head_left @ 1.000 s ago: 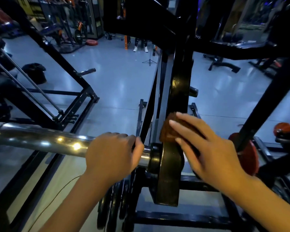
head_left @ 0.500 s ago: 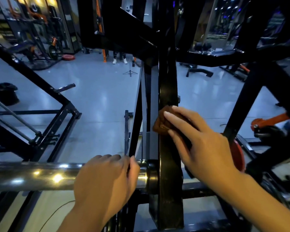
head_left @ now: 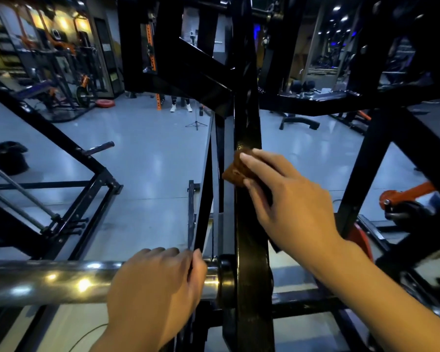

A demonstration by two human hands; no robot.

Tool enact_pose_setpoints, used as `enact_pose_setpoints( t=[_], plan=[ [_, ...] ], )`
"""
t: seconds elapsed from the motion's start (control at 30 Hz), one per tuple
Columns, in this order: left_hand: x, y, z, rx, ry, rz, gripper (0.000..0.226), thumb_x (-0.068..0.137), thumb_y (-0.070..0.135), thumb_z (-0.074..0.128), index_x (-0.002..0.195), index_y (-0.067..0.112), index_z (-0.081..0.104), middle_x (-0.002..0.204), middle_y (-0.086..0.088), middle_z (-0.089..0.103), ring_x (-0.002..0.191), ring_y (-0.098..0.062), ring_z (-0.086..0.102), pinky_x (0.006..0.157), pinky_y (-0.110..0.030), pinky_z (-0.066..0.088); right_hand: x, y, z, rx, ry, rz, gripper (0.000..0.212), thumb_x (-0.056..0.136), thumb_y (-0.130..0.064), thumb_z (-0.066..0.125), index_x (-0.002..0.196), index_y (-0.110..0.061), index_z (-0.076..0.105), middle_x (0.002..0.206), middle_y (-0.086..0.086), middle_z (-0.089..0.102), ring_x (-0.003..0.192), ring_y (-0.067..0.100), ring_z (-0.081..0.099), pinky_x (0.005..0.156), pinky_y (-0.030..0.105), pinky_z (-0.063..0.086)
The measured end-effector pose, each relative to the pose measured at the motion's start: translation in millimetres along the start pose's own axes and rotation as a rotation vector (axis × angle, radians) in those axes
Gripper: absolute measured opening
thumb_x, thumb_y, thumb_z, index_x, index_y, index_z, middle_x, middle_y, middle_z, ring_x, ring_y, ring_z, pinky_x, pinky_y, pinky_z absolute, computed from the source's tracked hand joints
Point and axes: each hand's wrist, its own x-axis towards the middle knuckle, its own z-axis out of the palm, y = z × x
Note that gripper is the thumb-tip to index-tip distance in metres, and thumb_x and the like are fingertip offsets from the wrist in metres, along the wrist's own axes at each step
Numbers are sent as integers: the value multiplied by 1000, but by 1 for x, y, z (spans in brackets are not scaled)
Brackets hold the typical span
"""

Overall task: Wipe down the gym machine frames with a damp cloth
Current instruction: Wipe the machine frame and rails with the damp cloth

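A black upright bar of the gym machine frame (head_left: 248, 118) runs up the middle of the view. My right hand (head_left: 287, 201) presses a brown cloth (head_left: 235, 171) flat against this bar, fingers spread over the cloth. My left hand (head_left: 155, 290) is wrapped around a shiny chrome sleeve (head_left: 48, 282) that sticks out to the left from a black collar on the same bar. Most of the cloth is hidden under my fingers.
Black frame beams cross overhead (head_left: 188, 69) and at the right (head_left: 366, 168). Another black rack (head_left: 87, 199) stands at left. A red weight plate (head_left: 360, 240) sits low behind my right wrist. A person's legs in white shoes (head_left: 181, 104) and a tripod (head_left: 196, 123) stand far across the glossy floor.
My right hand has slid the cloth upward along the black bar. The view has tilted up, and my left hand has kept its hold on the chrome sleeve.
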Motion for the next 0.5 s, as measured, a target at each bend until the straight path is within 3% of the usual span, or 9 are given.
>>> enact_pose_setpoints(
  t=[0.13, 0.23, 0.33, 0.43, 0.5],
  plan=[
    [1, -2, -1, 5, -80, 10, 51, 102, 45, 24, 54, 32, 36, 42, 9, 32, 33, 0, 33, 42, -22, 43, -23, -11, -6, 3, -53, 35, 44, 100, -40, 56, 143, -31, 59, 139, -7, 57, 68, 13, 66, 52, 7, 27],
    [5, -1, -5, -77, -88, 12, 55, 102, 51, 8, 66, 33, 44, 55, 9, 48, 44, -4, 48, 59, -16, 48, -45, -16, -9, 52, -93, 16, 45, 98, -41, 55, 140, -29, 63, 135, -6, 58, 59, 6, 59, 53, 0, 25],
    [20, 10, -6, -124, -211, -140, 62, 101, 56, 8, 73, 29, 57, 63, 6, 60, 54, -3, 61, 65, -14, 52, -21, -7, -3, 9, -22, 5, 42, 99, -41, 54, 139, -30, 62, 134, -6, 58, 60, 1, 45, 53, 2, 21],
    [33, 23, -4, -98, -257, -198, 59, 105, 55, 14, 77, 27, 59, 62, 6, 59, 55, -3, 60, 58, -18, 51, 7, -3, 1, -25, 14, 58, 42, 101, -40, 58, 143, -32, 57, 137, -6, 56, 68, 13, 60, 51, 15, 30],
    [34, 27, -7, -98, -300, -188, 57, 107, 52, 17, 76, 24, 56, 64, 6, 58, 58, -6, 58, 59, -20, 48, 3, -4, 1, -34, 9, 61, 44, 101, -39, 58, 145, -31, 56, 137, -6, 55, 65, 8, 53, 52, 10, 27]
  ],
)
